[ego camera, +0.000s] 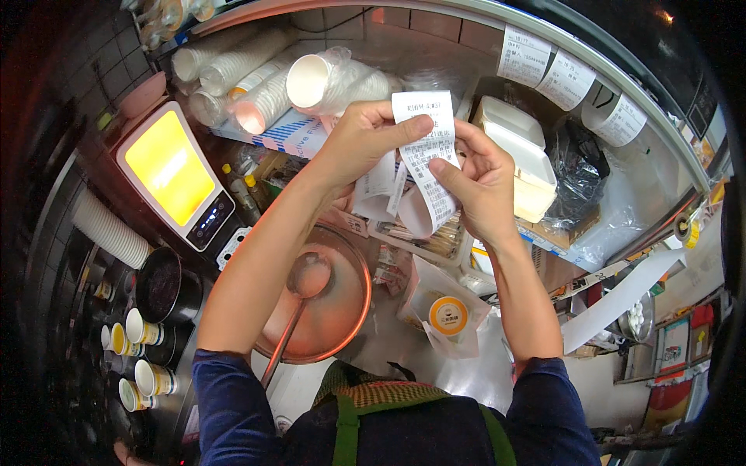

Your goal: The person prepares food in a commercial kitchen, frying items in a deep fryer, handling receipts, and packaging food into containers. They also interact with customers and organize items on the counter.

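A long white paper receipt [434, 180] bearing print is stretched between both hands. My left hand [379, 131] pinches its upper part with the thumb on the printed face. Lower down, my right hand [481, 177] grips the right edge, thumb in front, and the paper's end curls under. More paper slips [376, 186] hang just below my left hand. Beneath the receipt lies a clear tray of thin wooden sticks [449, 239]. Closer to my body, an open paper bag [417, 291] holds a cup with a round orange-and-white lid [448, 316].
A metal pot [344, 314] of liquid with a ladle [303, 285] stands below my left forearm. Stacked paper cups [309, 81] lie at the back. A lit yellow screen [169, 166] is at left, foam boxes [518, 157] at right. Receipts [565, 78] hang from the upper rail.
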Motion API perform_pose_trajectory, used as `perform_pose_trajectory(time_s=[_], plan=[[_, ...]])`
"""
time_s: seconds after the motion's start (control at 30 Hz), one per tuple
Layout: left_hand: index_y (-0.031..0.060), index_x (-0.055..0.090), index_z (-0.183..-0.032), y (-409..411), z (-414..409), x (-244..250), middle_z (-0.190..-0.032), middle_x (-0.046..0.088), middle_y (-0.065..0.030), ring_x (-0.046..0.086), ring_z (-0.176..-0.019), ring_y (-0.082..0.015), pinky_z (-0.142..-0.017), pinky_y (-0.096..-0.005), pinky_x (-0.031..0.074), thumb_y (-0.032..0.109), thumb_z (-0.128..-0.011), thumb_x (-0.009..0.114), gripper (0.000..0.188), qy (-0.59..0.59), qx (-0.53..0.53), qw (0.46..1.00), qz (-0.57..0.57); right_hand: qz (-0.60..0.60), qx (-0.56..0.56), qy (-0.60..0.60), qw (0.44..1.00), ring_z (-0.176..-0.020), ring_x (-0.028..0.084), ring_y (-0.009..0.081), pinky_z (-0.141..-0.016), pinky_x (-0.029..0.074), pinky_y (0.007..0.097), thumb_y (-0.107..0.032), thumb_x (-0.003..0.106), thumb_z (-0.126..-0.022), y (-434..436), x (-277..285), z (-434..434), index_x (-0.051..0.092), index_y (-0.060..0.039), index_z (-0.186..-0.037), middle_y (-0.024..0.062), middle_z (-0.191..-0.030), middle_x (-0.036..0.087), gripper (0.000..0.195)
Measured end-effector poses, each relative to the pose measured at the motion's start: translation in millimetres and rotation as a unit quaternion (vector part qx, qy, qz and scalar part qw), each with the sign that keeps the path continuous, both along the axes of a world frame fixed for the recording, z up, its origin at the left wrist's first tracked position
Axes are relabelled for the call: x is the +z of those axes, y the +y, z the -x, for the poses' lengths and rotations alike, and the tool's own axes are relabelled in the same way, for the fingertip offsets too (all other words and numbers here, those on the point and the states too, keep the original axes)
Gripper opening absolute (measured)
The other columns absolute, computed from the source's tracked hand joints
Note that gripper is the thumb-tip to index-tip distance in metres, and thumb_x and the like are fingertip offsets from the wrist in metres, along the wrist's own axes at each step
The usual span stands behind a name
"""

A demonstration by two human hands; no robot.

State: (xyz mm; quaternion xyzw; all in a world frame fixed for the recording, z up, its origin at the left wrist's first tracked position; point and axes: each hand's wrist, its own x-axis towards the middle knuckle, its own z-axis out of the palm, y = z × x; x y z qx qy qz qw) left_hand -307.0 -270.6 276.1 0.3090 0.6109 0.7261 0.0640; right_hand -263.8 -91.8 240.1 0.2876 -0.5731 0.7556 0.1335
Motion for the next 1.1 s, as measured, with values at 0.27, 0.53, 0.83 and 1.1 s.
perform_pose_trajectory(time_s=[0.27,0.53,0.83,1.1], plan=[[-0.0012,0.067,-0.116,4.3,15.1,5.7,-0.101,0.073,-0.0098,0.069,-0.085,-0.0133,-0.074,-0.028,0.057,0.019,-0.094,0.069,0.03,-0.006,-0.018,1.0,-0.021,-0.031,0.068,-0.125,0.989,-0.1,0.068,0.0139,-0.087,0.056,0.029,0.009,0.069,-0.083,10.1,0.7,2.3,0.055,0.0026,-0.125,0.011,-0.112,0.069,0.044],[0.0001,0.064,-0.118,-1.5,22.8,28.7,-0.11,0.072,-0.0145,0.072,-0.09,-0.0193,-0.079,-0.0341,0.06,0.028,-0.101,0.059,0.033,-0.031,-0.078,0.995,-0.055,-0.111,0.156,-0.242,0.951,-0.095,0.07,0.0218,-0.09,0.054,0.0341,0.011,0.058,-0.08,11.9,-27.9,4.3,0.063,0.0062,-0.117,0.0139,-0.109,0.071,0.038],[0.0032,0.055,-0.114,-7.9,45.5,35.5,-0.11,0.071,-0.0202,0.073,-0.091,-0.0234,-0.077,-0.0359,0.06,0.027,-0.104,0.051,0.026,-0.013,-0.016,0.998,-0.061,-0.106,-0.014,-0.259,0.96,-0.058,0.048,0.0122,-0.054,0.037,0.0276,-0.016,0.047,-0.095,1.8,-74.9,24.1,0.062,0.0024,-0.087,0.0029,-0.063,0.053,0.024],[0.0041,0.055,-0.106,-15.4,41.8,34.8,-0.105,0.072,-0.0177,0.072,-0.084,-0.0219,-0.073,-0.0347,0.06,0.026,-0.106,0.047,0.024,0.029,-0.013,0.997,-0.063,-0.203,-0.183,-0.097,0.957,-0.058,0.04,0.0095,-0.052,0.032,0.0278,-0.05,0.042,-0.105,-6.5,-79.3,30.9,0.059,-0.0035,-0.081,-0.0012,-0.062,0.046,0.055]])
